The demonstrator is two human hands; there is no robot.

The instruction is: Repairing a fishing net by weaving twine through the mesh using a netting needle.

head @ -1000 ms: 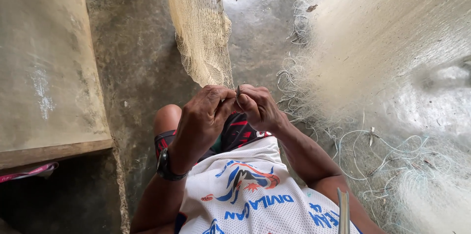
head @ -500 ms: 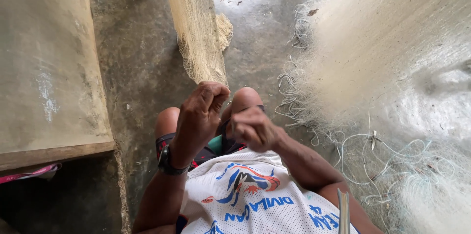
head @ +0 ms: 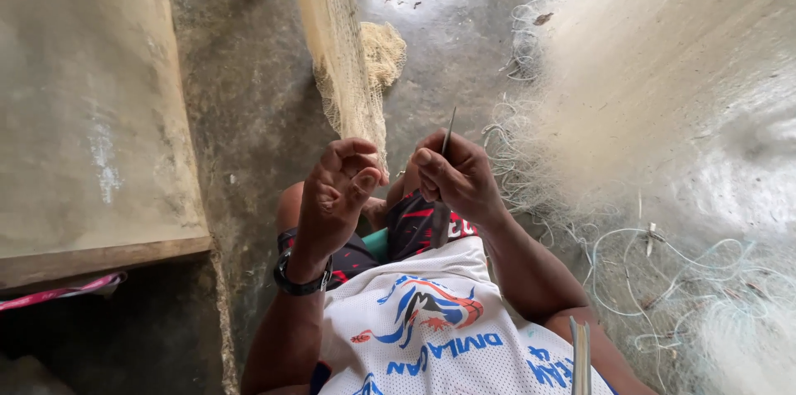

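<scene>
Right hand (head: 460, 175) clenched around a thin dark netting needle (head: 448, 134), tip poking upward past the knuckles, fingers folded tight over the shaft. Just to the left of that grip, left hand (head: 336, 192) half curled, thumb meeting fingertips as if pinching a fine strand; too thin to tell whether any twine actually sits between them. A black wristband (head: 300, 281) wrapped around the left wrist, just below the hand.

Between the two hands and slightly above, the lower end of a hanging strip of pale yellow net (head: 344, 72), stretched taut and running away up toward the top edge of view, its bottom edge ending near the left fingertips. Beside that strip, farther from the grip, a small bunched clump of the same net (head: 384, 51) lying on the wet concrete floor (head: 249, 113).

To the right of the needle hand, a broad heap of fine white netting (head: 663, 113) spread across the ground, with loose loops of pale line (head: 655, 271) tangled along its near edge.

Below the grip, dark patterned shorts over raised knees, then a white mesh jersey (head: 431, 329) with coloured print. Well off to the left, a flat wooden platform (head: 91, 130), with a pink strap (head: 62, 290) beneath its near edge.
</scene>
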